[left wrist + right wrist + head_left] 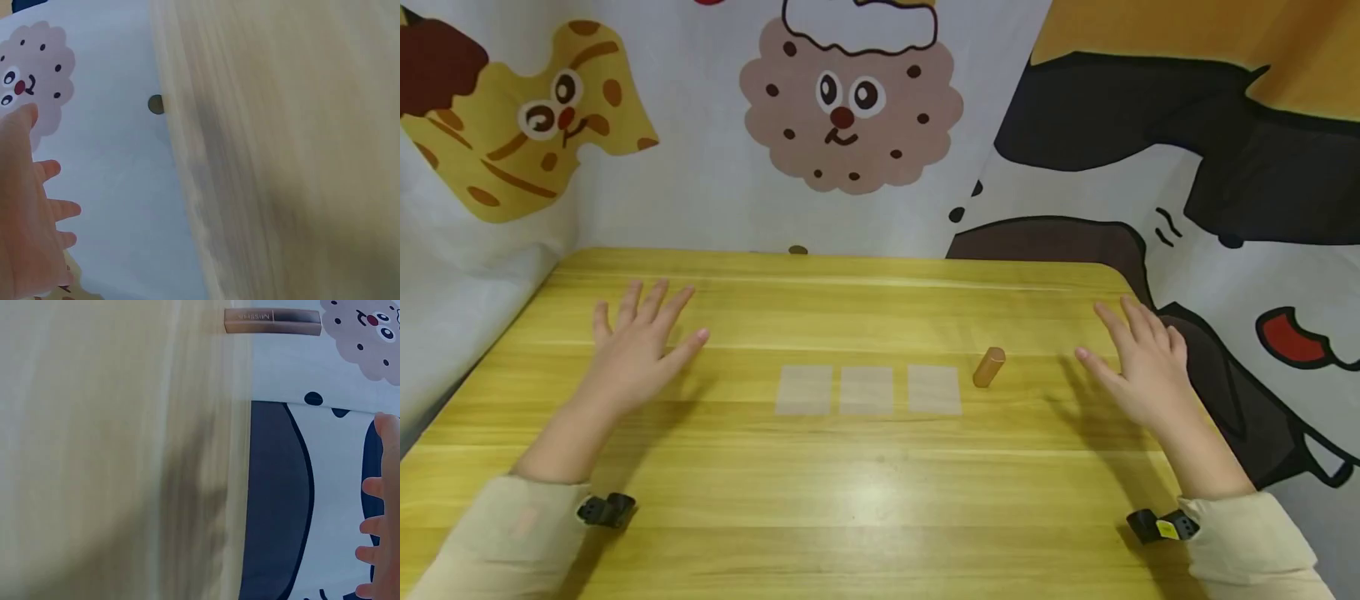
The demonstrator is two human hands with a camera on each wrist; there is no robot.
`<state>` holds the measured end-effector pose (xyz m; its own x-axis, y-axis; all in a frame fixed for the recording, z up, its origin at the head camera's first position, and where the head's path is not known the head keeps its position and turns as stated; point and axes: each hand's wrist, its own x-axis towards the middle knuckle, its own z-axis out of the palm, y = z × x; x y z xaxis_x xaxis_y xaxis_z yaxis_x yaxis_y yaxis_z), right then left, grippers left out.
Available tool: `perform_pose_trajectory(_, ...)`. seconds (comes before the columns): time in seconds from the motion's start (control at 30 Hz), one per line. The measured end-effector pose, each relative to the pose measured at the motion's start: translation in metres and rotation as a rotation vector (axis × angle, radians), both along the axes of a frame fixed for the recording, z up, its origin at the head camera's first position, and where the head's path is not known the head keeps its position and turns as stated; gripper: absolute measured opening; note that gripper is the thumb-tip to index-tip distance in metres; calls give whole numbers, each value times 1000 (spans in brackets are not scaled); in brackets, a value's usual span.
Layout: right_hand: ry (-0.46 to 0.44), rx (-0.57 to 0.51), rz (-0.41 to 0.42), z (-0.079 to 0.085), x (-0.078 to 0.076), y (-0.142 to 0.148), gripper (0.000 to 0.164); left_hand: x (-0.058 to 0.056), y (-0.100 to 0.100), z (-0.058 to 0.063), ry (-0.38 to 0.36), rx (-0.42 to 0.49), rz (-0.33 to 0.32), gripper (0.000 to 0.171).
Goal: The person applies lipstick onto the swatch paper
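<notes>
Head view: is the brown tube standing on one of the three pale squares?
No, the brown tube stands on the wooden table, a visible gap to the right of the rightmost pale square.

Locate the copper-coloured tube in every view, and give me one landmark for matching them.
Head: the tube is right of centre, just right of the three pale squares.
Left wrist: not in the picture.
Right wrist: near the top edge, right of centre, lying across the picture.
Shared landmark: the pinkish cookie face printed on the cloth.
</notes>
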<state>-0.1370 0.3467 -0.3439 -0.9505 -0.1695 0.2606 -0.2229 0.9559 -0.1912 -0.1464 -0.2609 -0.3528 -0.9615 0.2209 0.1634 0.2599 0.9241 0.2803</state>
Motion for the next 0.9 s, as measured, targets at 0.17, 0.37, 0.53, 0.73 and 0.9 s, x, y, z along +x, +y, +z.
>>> perform_pose_trajectory(0.17, 40, -64, 31, -6, 4, -6, 68, 3, 9, 2, 51, 53, -16, 69)
perform_pose_trajectory(0.37, 75, -148, 73, -15, 6, -17, 62, 8, 26, 4, 111, 108, -56, 67)
perform_pose_trajectory(0.53, 101, -227, 119, -24, 7, -25, 58, 12, 41, 5, 149, 141, -86, 66)
perform_pose_trajectory(0.73, 52, -383, 164, -34, 8, -34, 55, 15, 58, 5, 185, 192, -120, 67)
perform_pose_trajectory(0.9, -45, -491, 169, -42, 9, -42, 54, 17, 71, 3, 216, 248, -161, 67)
